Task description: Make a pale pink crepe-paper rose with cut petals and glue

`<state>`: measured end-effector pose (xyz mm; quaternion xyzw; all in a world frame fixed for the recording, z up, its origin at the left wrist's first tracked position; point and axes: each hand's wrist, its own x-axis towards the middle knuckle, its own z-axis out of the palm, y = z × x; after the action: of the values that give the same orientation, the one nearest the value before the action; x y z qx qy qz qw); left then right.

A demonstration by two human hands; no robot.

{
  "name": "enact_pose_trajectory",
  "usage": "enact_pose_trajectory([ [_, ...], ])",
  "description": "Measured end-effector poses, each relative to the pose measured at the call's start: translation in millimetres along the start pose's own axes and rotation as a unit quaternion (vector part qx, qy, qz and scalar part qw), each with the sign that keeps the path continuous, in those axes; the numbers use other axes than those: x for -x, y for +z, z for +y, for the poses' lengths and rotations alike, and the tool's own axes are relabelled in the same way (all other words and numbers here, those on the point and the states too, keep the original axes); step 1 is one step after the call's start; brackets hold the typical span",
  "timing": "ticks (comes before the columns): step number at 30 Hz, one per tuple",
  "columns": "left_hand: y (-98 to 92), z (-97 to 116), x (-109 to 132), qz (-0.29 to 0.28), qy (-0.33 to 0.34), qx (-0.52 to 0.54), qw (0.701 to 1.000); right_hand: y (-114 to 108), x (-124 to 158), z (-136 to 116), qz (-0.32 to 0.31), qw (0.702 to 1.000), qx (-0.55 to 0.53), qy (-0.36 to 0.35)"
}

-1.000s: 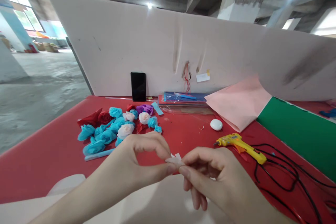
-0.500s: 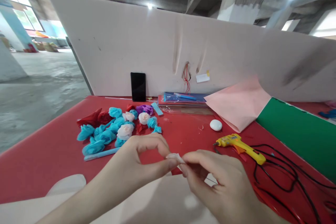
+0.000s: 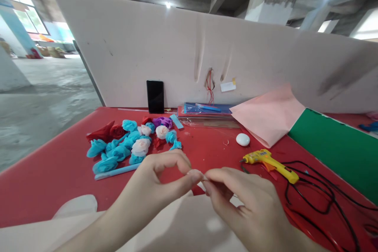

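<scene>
Both my hands meet at the centre of the view, fingertips almost touching. Between the thumb and forefinger of my left hand (image 3: pixel 159 179) is a small piece of pale paper (image 3: pixel 201 185), mostly covered by the fingers. My right hand (image 3: pixel 246 201) pinches its other end, thumb against forefinger. Beneath the hands lies a large pale sheet (image 3: pixel 174 226). Left of them sits a pile of paper flowers, among them a blue flower (image 3: pixel 118 152), a pale pink rose (image 3: pixel 141 147) and a dark red flower (image 3: pixel 118 131).
A yellow glue gun (image 3: pixel 271 165) with a black cord (image 3: pixel 327 189) lies right on the red table (image 3: pixel 201 141). Behind it are a white oval object (image 3: pixel 242 139), a pink sheet (image 3: pixel 270 114) and a green board (image 3: pixel 333 147). A phone (image 3: pixel 155 97) leans on the white partition (image 3: pixel 141 47).
My left thumb has shifted slightly up and over the pale paper, so less of it shows. The right hand stays almost in place.
</scene>
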<state>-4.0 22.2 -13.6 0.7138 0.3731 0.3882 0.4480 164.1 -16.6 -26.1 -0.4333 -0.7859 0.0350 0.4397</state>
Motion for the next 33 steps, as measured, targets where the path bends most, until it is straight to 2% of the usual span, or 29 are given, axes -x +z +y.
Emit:
enact_pose_trajectory([
  [8,3.4,-1.9,2.3,0.024,0.032,-0.001,0.999,-1.4,1.4,-0.2,-0.025,0.999,-0.015,0.022],
  [11,0.1,-0.3,2.6,0.011,0.057,-0.011,0.998,-5.8,-2.2,-3.1,-0.059,0.99,-0.1,0.084],
  [14,-4.5,1.9,4.2,0.019,0.068,-0.014,0.997,-11.1,-7.0,-6.6,-0.086,0.967,-0.184,0.156],
  [17,-5.5,5.3,6.6,0.025,0.07,-0.036,0.997,-14.9,-10.3,-8.4,-0.125,0.945,-0.23,0.194],
  [26,1.9,12.9,7.9,0.045,0.079,-0.055,0.994,-17.3,-10.5,-7.6,-0.145,0.946,-0.219,0.191],
  [33,1.4,9.0,12.1,0.057,0.072,-0.031,0.995,-16.4,-6.4,-10.1,-0.128,0.965,-0.169,0.155],
])
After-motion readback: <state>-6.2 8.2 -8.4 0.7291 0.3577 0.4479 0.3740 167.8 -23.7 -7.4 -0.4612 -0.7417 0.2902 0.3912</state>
